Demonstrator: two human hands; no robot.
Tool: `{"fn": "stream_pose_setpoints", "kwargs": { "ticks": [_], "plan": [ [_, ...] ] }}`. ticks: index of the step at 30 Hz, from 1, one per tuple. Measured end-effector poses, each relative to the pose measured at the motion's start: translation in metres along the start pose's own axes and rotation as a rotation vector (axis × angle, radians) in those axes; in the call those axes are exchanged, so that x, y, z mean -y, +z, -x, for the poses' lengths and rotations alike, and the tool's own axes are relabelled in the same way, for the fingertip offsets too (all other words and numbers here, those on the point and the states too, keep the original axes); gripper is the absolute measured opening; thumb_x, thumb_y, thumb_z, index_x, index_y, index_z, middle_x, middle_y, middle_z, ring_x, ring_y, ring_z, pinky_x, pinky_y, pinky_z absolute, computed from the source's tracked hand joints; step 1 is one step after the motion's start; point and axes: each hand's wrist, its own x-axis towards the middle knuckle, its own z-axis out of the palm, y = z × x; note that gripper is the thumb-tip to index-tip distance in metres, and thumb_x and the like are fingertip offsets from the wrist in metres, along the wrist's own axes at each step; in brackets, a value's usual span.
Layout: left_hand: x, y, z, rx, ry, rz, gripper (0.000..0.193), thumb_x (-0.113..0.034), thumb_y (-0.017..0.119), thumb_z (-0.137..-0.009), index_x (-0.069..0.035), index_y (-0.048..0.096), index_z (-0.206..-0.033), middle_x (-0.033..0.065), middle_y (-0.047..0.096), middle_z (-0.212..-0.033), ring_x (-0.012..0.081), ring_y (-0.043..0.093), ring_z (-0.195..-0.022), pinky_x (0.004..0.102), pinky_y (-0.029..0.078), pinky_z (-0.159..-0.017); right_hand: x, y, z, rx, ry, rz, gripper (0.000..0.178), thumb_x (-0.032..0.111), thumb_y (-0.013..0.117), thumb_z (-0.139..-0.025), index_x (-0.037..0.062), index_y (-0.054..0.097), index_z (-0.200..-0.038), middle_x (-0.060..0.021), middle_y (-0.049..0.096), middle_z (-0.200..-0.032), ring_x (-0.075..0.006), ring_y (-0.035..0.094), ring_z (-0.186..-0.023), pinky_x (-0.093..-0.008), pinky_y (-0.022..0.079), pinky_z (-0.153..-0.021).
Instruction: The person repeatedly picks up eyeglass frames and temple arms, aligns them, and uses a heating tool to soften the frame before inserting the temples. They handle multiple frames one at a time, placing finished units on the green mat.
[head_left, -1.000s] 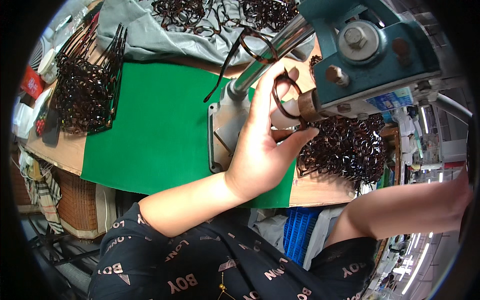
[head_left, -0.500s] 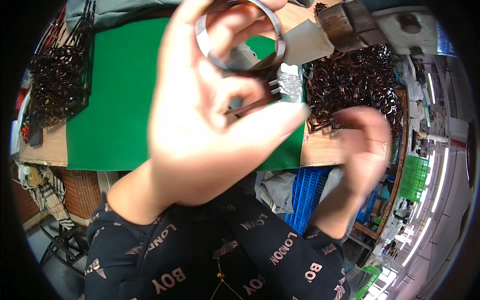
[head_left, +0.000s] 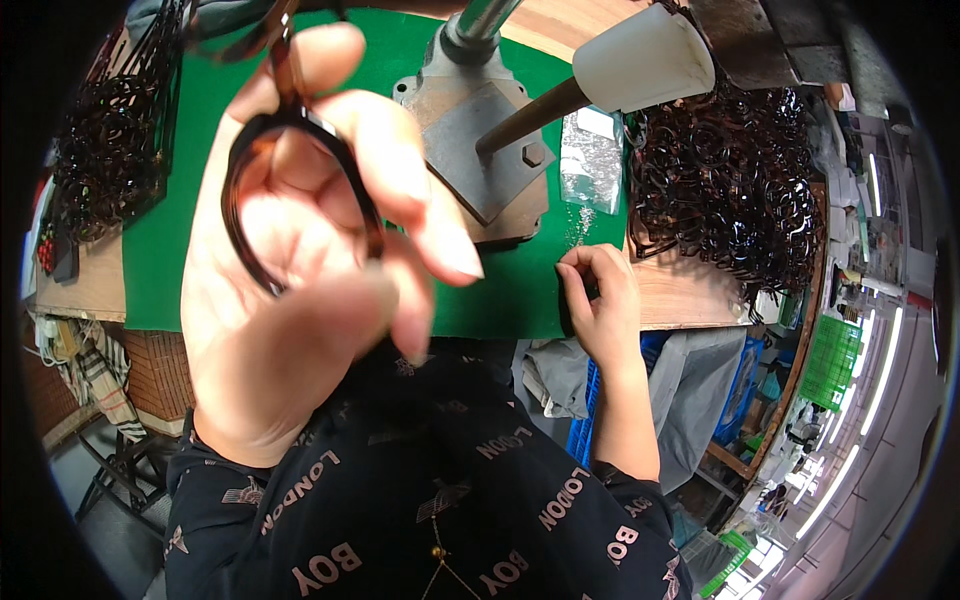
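Raised close to the camera, my left hand (head_left: 235,330) grips a dark tortoiseshell eyeglass frame (head_left: 288,119) by one rim, fingers curled around it; the other rim runs toward the top edge, blurred. My right hand (head_left: 608,305) rests on the green mat (head_left: 470,318), thumb and forefinger drawn together. Whatever may be between those fingertips is too small to make out. Just beyond them lie tiny clear bits (head_left: 579,222), scattered below the mouth of a clear plastic bag (head_left: 590,170).
A metal stand (head_left: 485,150) is on the mat ahead, with a slanting rod (head_left: 535,115) and a white cylinder (head_left: 645,60) on its end. Piles of dark eyeglass frames lie right (head_left: 720,180) and left (head_left: 115,140). A grey cloth (head_left: 690,390) hangs below the table edge at right.
My left hand has moved left and down with the eyeglass frame, bringing the metal stand into sight. My right hand has moved left onto the mat beside the clear bits, its fingers closing.
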Motion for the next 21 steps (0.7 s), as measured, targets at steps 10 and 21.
{"fn": "stream_pose_setpoints", "kwargs": {
  "ticks": [10, 21],
  "plan": [
    [-0.007, -0.031, 0.002, 0.532, -0.376, -0.087, 0.033, -0.028, 0.067, -0.076, -0.002, 0.057, -0.058, 0.0102, 0.059, -0.06, 0.0191, 0.058, -0.049, 0.0236, 0.045, -0.042, -0.007, -0.003, 0.008, -0.022, 0.041, -0.143, 0.01, -0.003, 0.064, -0.074, 0.0014, 0.059, -0.082, -0.0094, 0.056, -0.076, -0.022, 0.054, -0.069, -0.0307, 0.044, -0.063],
    [-0.007, -0.022, 0.007, 0.555, -0.636, -0.327, 0.015, -0.004, 0.058, -0.083, 0.008, 0.054, -0.091, 0.0043, 0.056, -0.062, 0.01, 0.054, -0.053, 0.02, 0.038, -0.051, 0.01, -0.006, -0.001, 0.078, -0.062, 0.124, 0.009, 0.0, 0.062, -0.075, 0.0015, 0.056, -0.081, -0.0124, 0.054, -0.076, -0.03, 0.053, -0.073, -0.0366, 0.042, -0.067]
  ]
}}
